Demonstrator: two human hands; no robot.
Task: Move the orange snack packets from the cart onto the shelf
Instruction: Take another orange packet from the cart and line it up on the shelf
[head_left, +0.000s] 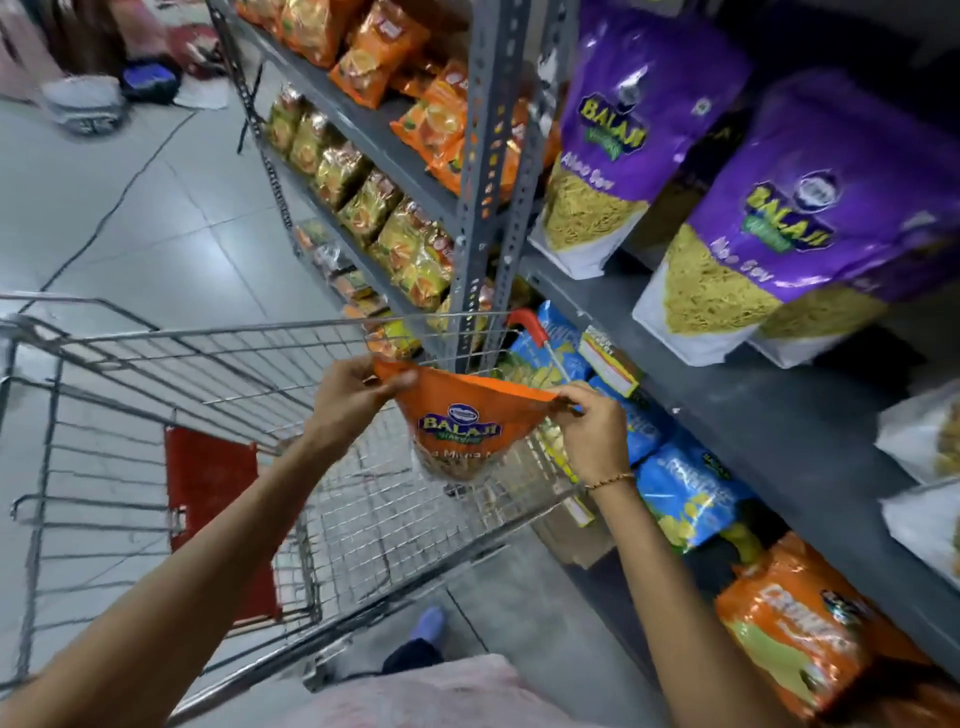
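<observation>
An orange snack packet with a blue and yellow logo hangs upright above the wire cart, over its right side. My left hand pinches the packet's top left corner. My right hand pinches its top right corner. The packet's clear lower part shows the snack inside. The grey metal shelf stands right of the cart, with a bare stretch of board next to the purple packets.
Two purple snack packets stand on the shelf at right. Blue packets and an orange packet lie on the lower level. A grey upright post stands behind the cart. A red flap sits in the cart. White packets at far right.
</observation>
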